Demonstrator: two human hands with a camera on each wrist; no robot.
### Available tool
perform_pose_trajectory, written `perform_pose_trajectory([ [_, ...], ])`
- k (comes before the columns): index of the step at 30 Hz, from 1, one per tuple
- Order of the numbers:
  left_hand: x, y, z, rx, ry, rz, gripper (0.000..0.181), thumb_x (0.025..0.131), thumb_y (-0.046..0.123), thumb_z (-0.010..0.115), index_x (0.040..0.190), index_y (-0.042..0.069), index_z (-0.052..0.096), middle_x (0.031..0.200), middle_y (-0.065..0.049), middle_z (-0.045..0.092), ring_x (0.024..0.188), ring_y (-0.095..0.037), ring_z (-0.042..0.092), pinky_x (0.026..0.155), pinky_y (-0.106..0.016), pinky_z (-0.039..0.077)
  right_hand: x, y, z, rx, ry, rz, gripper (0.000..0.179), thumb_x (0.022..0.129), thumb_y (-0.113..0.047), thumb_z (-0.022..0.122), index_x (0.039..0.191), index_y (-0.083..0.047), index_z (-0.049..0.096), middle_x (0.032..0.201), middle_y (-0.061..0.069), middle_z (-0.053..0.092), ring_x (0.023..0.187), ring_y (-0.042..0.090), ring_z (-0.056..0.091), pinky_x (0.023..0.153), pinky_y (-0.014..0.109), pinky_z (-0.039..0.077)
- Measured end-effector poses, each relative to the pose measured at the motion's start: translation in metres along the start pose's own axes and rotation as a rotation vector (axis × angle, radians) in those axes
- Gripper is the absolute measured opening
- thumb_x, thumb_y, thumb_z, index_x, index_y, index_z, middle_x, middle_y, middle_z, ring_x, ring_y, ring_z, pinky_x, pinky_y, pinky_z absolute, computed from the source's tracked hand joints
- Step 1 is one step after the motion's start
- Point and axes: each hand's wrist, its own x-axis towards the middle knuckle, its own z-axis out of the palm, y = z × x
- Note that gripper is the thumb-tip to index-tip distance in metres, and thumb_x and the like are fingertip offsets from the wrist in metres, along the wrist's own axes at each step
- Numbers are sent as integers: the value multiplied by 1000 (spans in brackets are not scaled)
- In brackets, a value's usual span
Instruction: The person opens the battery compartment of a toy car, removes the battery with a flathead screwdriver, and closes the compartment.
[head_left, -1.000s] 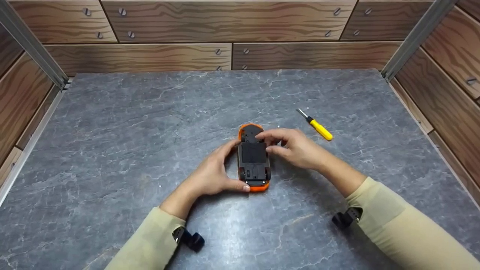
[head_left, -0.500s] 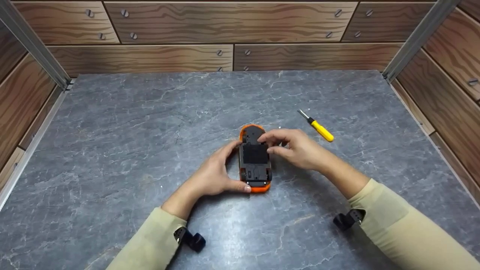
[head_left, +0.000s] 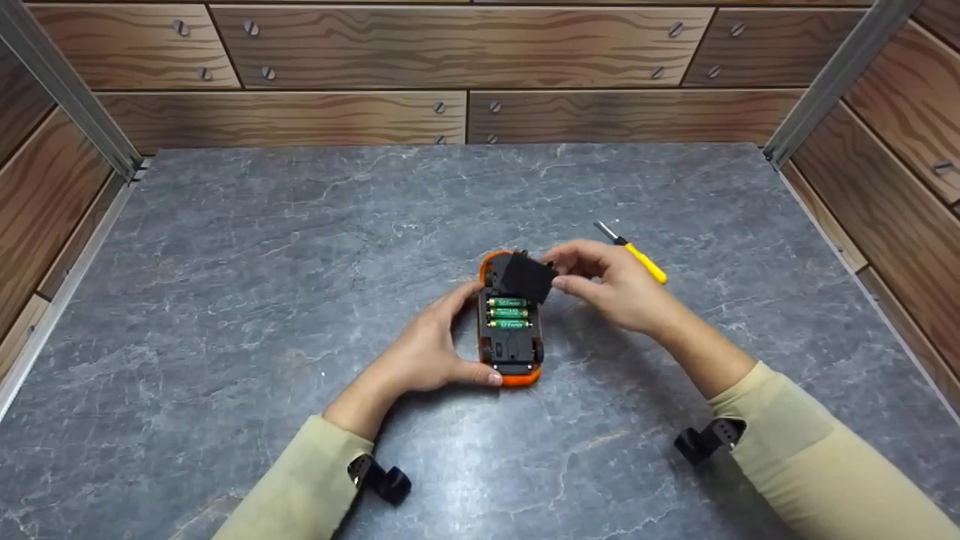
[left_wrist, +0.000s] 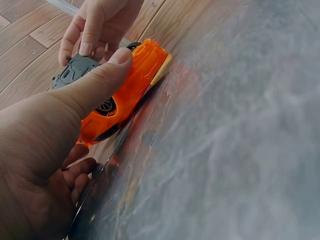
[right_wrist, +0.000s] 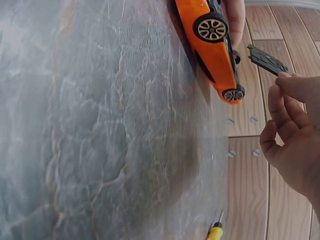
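Note:
An orange toy car lies upside down on the table, its black underside facing up. My left hand grips it along its left side, thumb at the near end and fingers toward the far end. Between the finger and thumb of my right hand is a black battery cover, pinched by its edge and tilted above the far part of the car. In the right wrist view the cover is apart from the car. Below it the battery compartment shows several green batteries side by side.
A screwdriver with a yellow handle lies on the grey marbled table, just beyond my right hand. Wood-patterned walls stand at the back and sides. Each wrist carries a small black camera.
My right hand has lifted the battery cover off the car and moved it slightly right and away, uncovering the green batteries. The left hand keeps its hold on the car.

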Motion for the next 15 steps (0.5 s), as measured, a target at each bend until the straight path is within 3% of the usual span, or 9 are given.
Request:
perform_pose_trajectory([
  [9,0,1,0,-9,6,15,130,59,50,103,166,24,34,165,-7,43,151,-25,39,126,-46,27,0,19,-6,132,218,84,28,94,10,71,123,7,69,98,19,72,82,13,69,74,24,59],
  [15,0,0,0,-13,9,14,130,58,49,104,165,24,34,165,-8,43,151,-26,39,126,-47,27,2,35,-7,165,287,147,30,94,12,70,123,12,67,99,20,74,83,9,69,77,20,59],
])
